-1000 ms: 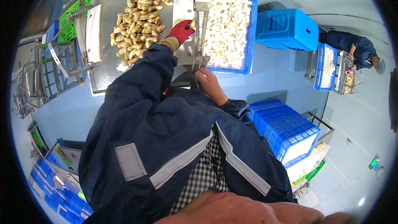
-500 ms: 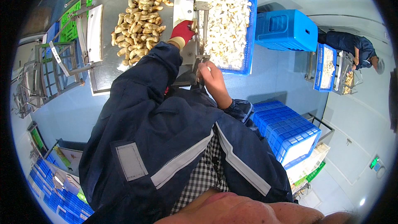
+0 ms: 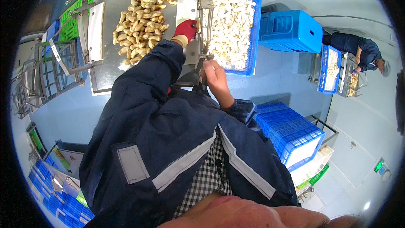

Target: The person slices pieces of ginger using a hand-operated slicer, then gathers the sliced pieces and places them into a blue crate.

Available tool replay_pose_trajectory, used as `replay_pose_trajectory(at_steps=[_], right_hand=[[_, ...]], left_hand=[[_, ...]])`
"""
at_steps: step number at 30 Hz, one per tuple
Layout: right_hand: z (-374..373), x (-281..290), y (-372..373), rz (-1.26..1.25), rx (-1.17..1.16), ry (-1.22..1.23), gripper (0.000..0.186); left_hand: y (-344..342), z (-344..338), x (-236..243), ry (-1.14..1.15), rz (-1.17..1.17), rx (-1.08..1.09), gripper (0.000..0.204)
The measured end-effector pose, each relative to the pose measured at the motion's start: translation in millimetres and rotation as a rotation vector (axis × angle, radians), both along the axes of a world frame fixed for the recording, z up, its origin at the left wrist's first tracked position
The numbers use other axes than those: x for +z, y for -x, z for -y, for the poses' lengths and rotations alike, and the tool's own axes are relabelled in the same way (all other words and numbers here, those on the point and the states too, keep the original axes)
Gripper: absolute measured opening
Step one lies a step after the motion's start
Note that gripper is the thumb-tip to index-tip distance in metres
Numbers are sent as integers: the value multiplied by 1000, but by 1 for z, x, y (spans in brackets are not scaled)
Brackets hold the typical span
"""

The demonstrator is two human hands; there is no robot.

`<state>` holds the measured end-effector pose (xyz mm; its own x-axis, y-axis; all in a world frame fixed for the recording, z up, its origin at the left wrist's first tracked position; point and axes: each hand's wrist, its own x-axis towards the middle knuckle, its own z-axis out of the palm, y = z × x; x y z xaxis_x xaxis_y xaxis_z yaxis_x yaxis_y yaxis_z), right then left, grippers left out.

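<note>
L hand (image 3: 186, 29) grip shut on mushroom (image 3: 196, 25); R hand (image 3: 214, 72) gripping slicer handle (image 3: 206, 57).

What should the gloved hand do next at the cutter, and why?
Probably feed the piece under the blade: the left hand in its red glove rests on the white board beside the cutter, the right hand grips the lever's lower end, and whole mushrooms wait alongside.

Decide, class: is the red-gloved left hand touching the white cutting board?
Touching. The head view shows the left hand in its red glove lying flat on the white cutting board, with no gap visible.
</note>
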<state>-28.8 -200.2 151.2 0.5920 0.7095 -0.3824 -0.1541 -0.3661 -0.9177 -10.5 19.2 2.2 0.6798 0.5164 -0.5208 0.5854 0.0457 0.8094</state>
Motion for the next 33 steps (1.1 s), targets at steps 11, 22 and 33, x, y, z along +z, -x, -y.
replay_pose_trajectory(at_steps=[11,22,33], right_hand=[[6,-9,-2,-33,-42,4,34],[13,-19,4,287,94,-103,30],[22,-50,10,138,59,49,30]], left_hand=[[-11,4,16,112,-16,-16,29],[-7,0,7,183,48,6,21],[-10,3,2,204,63,92,15]])
